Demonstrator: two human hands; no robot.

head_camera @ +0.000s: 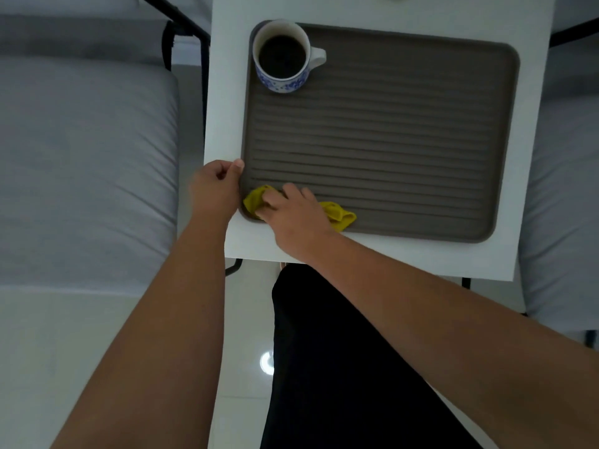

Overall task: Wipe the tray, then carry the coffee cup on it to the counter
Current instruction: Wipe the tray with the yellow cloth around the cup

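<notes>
A brown ribbed tray [389, 131] lies on a small white table [531, 157]. In its far left corner stands a white coffee cup [282, 56] with a blue pattern, filled with dark coffee, handle to the right. My right hand [291, 215] presses a yellow cloth [338, 215] onto the tray's near left corner. My left hand [217, 186] grips the tray's left rim, thumb on the edge.
Grey cushioned seats with black metal frames stand left [84, 157] and right [564, 205] of the table. My black-clad leg [340, 367] is below the table's near edge, over a glossy white floor.
</notes>
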